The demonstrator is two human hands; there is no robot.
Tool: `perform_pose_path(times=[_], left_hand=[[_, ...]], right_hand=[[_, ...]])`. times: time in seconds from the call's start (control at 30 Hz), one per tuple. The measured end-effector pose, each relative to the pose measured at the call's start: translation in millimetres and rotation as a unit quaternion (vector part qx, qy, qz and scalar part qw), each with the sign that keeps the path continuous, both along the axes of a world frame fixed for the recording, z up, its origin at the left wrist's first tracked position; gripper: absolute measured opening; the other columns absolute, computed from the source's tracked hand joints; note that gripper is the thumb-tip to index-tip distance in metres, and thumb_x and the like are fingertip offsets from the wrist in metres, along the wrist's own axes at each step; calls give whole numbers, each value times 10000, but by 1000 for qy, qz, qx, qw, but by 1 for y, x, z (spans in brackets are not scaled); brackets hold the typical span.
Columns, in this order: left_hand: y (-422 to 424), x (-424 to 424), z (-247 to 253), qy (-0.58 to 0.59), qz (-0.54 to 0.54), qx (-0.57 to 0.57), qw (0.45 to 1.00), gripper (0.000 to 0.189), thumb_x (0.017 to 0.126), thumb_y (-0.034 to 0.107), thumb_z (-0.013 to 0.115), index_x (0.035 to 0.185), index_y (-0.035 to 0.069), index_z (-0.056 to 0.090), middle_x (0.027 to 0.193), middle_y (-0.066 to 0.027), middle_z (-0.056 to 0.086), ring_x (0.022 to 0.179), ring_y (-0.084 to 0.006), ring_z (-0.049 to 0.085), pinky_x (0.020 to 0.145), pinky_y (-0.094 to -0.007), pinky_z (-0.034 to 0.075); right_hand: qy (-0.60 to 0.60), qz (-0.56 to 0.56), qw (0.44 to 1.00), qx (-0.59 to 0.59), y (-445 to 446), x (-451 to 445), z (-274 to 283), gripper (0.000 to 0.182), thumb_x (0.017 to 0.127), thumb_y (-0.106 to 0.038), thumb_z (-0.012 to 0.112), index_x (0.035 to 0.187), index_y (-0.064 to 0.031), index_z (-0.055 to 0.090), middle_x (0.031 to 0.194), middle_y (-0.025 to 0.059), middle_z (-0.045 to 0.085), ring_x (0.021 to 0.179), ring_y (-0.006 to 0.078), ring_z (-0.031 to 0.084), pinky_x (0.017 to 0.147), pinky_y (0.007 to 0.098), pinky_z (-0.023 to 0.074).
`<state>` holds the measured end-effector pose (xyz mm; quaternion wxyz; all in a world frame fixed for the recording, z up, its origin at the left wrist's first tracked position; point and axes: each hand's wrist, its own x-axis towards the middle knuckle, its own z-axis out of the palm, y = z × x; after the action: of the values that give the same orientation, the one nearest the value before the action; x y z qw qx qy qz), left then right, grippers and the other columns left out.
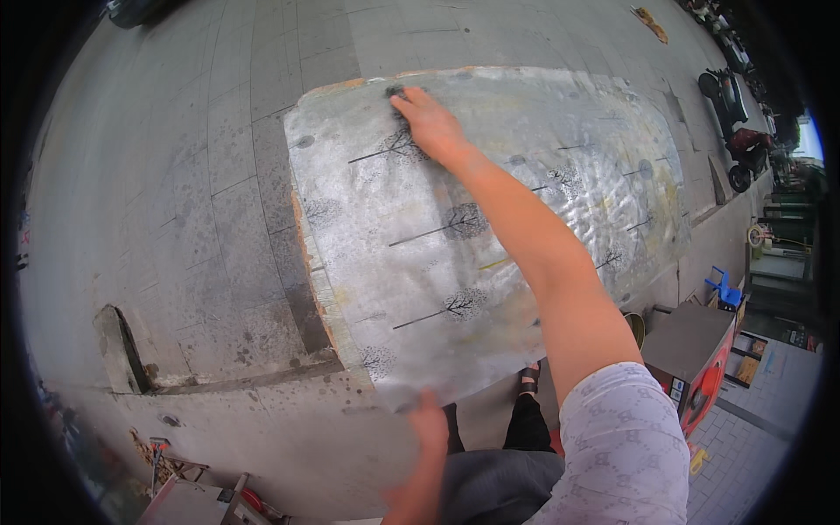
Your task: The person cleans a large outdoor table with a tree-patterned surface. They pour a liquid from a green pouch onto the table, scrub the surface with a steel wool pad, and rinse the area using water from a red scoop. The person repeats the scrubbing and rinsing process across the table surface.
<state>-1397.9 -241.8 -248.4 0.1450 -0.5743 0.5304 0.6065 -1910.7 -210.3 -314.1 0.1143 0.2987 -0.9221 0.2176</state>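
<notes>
A wet, glossy plastic tablecloth (420,269) printed with black trees covers a tabletop in front of me. Its worn board edge (321,295) shows along the left side. My right hand (433,125) reaches across to the far left part of the cloth and presses a dark, wiry clump, apparently a scouring pad (395,92), onto it. The fingers partly cover the clump. Low in the picture, my left hand (430,420) is blurred, with its thumb over the near left corner of the cloth and the other fingers hidden.
A grey metal cabinet (689,335) with a red front stands close on my right, with a blue plastic stool (725,289) beyond. Motor scooters (735,125) are parked farther right. An orange-brown animal (650,25) lies on the paving. A raised kerb (249,377) runs at left.
</notes>
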Motion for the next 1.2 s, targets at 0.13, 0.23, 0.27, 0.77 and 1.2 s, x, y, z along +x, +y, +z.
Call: perform_pose_path(times=[0.13, 0.23, 0.27, 0.77, 1.2], left_hand=[[10, 44, -51, 63, -152, -76, 983, 433, 1049, 313, 577, 1153, -103, 635, 1090, -190, 689, 881, -306, 636, 841, -429, 502], [22, 27, -48, 101, -10, -28, 994, 347, 1030, 200, 604, 1169, -118, 615, 1140, -179, 676, 1053, -262, 619, 975, -392, 471], [20, 32, -49, 105, -13, -48, 993, 347, 1033, 199, 598, 1166, -121, 613, 1139, -180, 677, 1051, -270, 619, 972, -394, 472], [28, 22, -47, 106, -38, -108, 988, 353, 1021, 169, 591, 1235, -110, 572, 1198, -225, 651, 1111, -344, 607, 1009, -420, 456], [18, 19, -47, 91, 74, 0, 993, 368, 1017, 175, 625, 1272, -90, 606, 1233, -125, 657, 1146, -221, 592, 1011, -358, 456]], right_hand=[[-49, -306, 949, 67, 176, -32, -5, 338, 1024, -75, 506, 1323, -55, 665, 1377, 253, 613, 1242, 418, 607, 1037, 459, 523], [71, -122, 990, 12, 68, 25, -21, 357, 995, -35, 562, 1339, -56, 656, 1408, 246, 600, 1305, 411, 576, 1089, 445, 493], [17, -35, 999, -7, 6, 50, -17, 388, 979, 1, 578, 1357, -62, 642, 1442, 224, 584, 1368, 385, 538, 1125, 429, 467], [32, 166, 986, -4, -140, 44, -14, 465, 936, 29, 510, 1357, -121, 640, 1392, 125, 602, 1304, 334, 560, 1008, 420, 527], [-131, 295, 947, -2, -28, 290, 25, 546, 843, 73, 588, 1354, -107, 655, 1519, 147, 540, 1432, 326, 497, 1154, 424, 466]])
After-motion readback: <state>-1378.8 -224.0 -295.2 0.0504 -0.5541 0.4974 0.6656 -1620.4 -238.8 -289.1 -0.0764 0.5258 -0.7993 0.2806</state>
